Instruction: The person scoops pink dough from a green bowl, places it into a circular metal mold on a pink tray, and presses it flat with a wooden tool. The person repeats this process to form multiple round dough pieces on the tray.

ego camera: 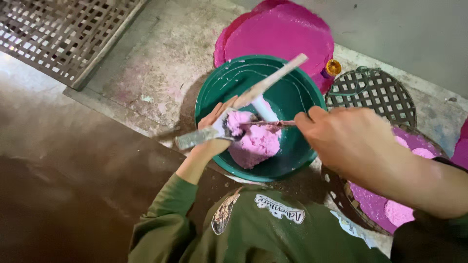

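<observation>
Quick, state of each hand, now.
Left hand: closed on a flat wooden stick over the green bowl.
Right hand: closed on a thin tool.

place: craft workshop floor | signs: stained concrete floor [146, 73]; woven drying trays [370, 90]; pink paste in basin [292, 97]

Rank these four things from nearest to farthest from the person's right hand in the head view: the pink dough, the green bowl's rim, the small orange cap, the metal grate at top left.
From the right hand:
1. Pink dough, just left of it, inside the bowl.
2. Green bowl rim, around the dough; close to call against the dough.
3. Orange cap, above the hand, by the pink sheet.
4. Metal grate, far top left.
</observation>
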`<move>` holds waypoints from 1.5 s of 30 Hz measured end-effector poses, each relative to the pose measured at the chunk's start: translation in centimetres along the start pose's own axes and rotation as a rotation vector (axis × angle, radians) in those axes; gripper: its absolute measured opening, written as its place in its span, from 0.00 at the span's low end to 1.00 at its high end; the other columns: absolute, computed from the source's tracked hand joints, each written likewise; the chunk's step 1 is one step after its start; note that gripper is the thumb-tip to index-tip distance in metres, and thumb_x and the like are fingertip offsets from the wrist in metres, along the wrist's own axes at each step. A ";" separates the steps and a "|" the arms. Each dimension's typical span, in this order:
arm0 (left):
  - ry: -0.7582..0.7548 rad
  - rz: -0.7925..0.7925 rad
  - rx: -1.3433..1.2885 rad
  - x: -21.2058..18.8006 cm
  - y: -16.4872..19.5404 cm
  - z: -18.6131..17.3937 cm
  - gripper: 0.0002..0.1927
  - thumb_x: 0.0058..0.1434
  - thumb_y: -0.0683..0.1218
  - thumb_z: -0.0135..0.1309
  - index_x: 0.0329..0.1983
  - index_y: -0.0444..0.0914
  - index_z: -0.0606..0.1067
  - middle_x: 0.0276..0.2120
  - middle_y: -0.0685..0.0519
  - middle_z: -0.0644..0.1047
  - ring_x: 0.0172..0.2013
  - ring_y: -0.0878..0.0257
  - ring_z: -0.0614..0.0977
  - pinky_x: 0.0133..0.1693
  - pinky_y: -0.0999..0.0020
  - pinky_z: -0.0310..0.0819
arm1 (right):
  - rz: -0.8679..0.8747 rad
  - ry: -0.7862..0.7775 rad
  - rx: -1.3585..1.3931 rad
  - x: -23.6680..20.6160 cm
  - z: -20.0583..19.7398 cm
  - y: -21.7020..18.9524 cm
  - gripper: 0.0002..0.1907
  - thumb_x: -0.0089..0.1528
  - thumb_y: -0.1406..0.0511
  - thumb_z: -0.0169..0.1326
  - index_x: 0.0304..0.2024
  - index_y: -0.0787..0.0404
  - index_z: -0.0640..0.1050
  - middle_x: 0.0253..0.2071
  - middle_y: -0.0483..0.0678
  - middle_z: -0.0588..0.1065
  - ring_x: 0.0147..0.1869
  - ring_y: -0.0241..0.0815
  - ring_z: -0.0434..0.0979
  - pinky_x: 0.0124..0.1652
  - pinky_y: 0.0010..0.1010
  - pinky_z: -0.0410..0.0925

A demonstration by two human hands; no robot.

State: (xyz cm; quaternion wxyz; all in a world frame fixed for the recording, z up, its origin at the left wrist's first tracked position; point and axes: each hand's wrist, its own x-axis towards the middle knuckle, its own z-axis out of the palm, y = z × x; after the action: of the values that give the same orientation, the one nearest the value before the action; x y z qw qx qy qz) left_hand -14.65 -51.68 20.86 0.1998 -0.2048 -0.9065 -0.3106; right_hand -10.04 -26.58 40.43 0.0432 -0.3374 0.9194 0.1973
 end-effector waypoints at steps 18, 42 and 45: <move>-0.004 0.029 -0.056 0.4 -0.4 -0.3 0.41 0.53 0.52 0.64 0.71 0.47 0.66 0.62 0.52 0.75 0.56 0.50 0.79 0.54 0.60 0.76 | -0.032 0.208 -0.225 4.7 5.4 -5.5 0.07 0.57 0.65 0.53 0.36 0.60 0.76 0.27 0.47 0.75 0.25 0.42 0.80 0.22 0.31 0.71; 0.255 -0.120 0.136 0.8 -3.9 -3.6 0.28 0.57 0.52 0.64 0.59 0.38 0.74 0.74 0.43 0.56 0.62 0.31 0.70 0.57 0.46 0.70 | -0.094 0.646 1.221 6.8 13.6 -7.1 0.23 0.70 0.73 0.50 0.68 0.67 0.69 0.61 0.70 0.73 0.58 0.56 0.78 0.56 0.39 0.69; 0.229 -0.126 0.164 0.6 -3.3 -3.2 0.25 0.58 0.53 0.63 0.56 0.38 0.75 0.75 0.42 0.52 0.61 0.30 0.70 0.55 0.45 0.71 | 0.134 0.577 1.265 8.3 12.8 -7.0 0.21 0.69 0.71 0.52 0.65 0.67 0.71 0.51 0.63 0.81 0.40 0.41 0.80 0.44 0.34 0.72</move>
State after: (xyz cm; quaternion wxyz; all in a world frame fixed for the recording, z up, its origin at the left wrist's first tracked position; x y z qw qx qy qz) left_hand -16.07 -55.98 21.90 0.2980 -0.0935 -0.9112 -0.2688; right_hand -12.69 -31.41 24.53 -0.0267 -0.2287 0.8514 -0.4713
